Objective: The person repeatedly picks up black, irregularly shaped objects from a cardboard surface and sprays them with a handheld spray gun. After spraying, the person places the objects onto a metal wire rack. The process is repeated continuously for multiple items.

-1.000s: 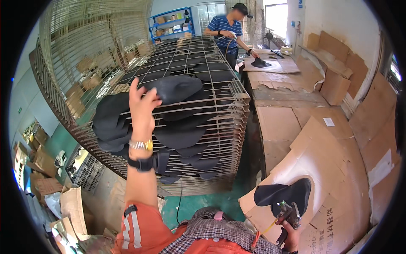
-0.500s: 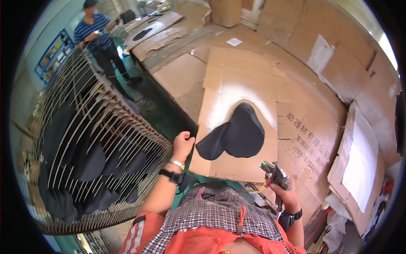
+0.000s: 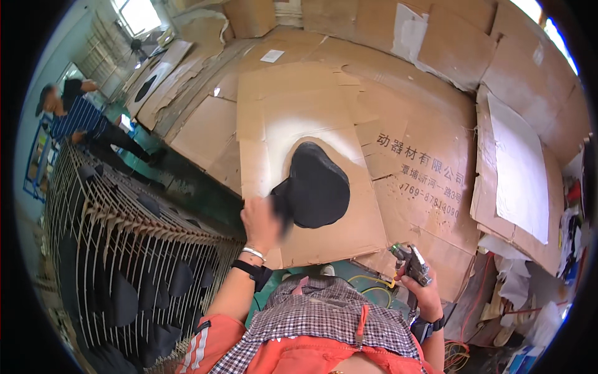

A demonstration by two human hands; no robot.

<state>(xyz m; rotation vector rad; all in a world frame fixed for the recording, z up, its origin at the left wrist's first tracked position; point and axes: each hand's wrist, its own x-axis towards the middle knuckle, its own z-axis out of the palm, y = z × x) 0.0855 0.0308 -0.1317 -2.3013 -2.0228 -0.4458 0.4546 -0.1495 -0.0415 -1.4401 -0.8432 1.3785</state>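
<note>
On the cardboard sheet [image 3: 367,234] lies a rounded black fabric-like piece [image 3: 320,187], ringed by whitish overspray. A smaller black flap [image 3: 283,201] sits at its left edge; whether the two are joined I cannot tell. My left hand [image 3: 258,223] is closed on that flap, slightly smeared by motion, with some fingers hidden. My right hand [image 3: 425,290] grips a metal spray gun [image 3: 413,265] near the sheet's front right corner, its nozzle pointing up and left, away from the black piece.
At my left stands a wire rack [image 3: 134,249] hung with several black pieces. A co-worker in a striped shirt [image 3: 84,121] stands beyond it. Cardboard panels [image 3: 523,68] line the back, with a white sheet [image 3: 522,168] at the right. A yellow hose [image 3: 374,278] runs below the table edge.
My left hand has moved from beside the sheet onto the black flap and closed on it. The view has swung right. The spray gun stays in my right hand.
</note>
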